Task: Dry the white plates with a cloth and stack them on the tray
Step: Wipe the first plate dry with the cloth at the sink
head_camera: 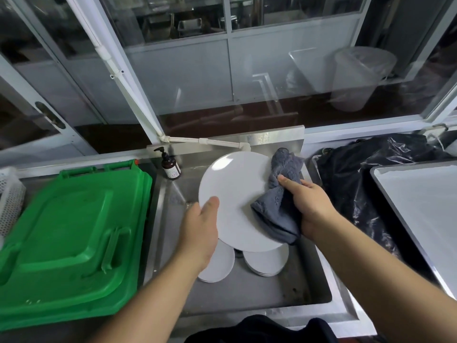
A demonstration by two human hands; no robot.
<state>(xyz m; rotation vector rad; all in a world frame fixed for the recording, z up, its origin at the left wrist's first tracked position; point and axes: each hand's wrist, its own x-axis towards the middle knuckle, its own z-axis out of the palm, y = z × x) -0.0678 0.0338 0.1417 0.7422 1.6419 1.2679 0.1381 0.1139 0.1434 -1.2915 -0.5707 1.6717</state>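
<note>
We're holding 1 white plate (pixel 235 194) up over the sink (pixel 247 290), tilted toward us. Our left hand (pixel 200 229) is gripping its lower-left rim, thumb lying on the face; the other fingers are going behind the plate, so we can't see them. Our right hand (pixel 309 204) is clutching a gray cloth (pixel 279 206) bunched vs. the plate's right side, thumb on top, fingers wrapping round the fabric & mostly hidden under it. Part of the cloth is sticking up past the plate's upper-right edge; the rest is hanging down over its lower-right rim.

Below the held plate, 2 more groups of white plates are lying in the sink: 1 plate (pixel 220 266) partly covered by our left wrist, and a small stack (pixel 267 262) to its right, top half hidden by the plate we're holding. How many are in that stack we can't tell.

The tray (pixel 425 209) is sitting at the far right, cut off by the frame edge. Black plastic bags (pixel 351 174) are lying between it & the sink. A green bin lid (pixel 69 238) is filling the left side. A brown pump bottle (pixel 170 165) is standing at the sink's back-left corner; label's unreadable. A white mesh basket (pixel 10 196) is cut off at the far left.
</note>
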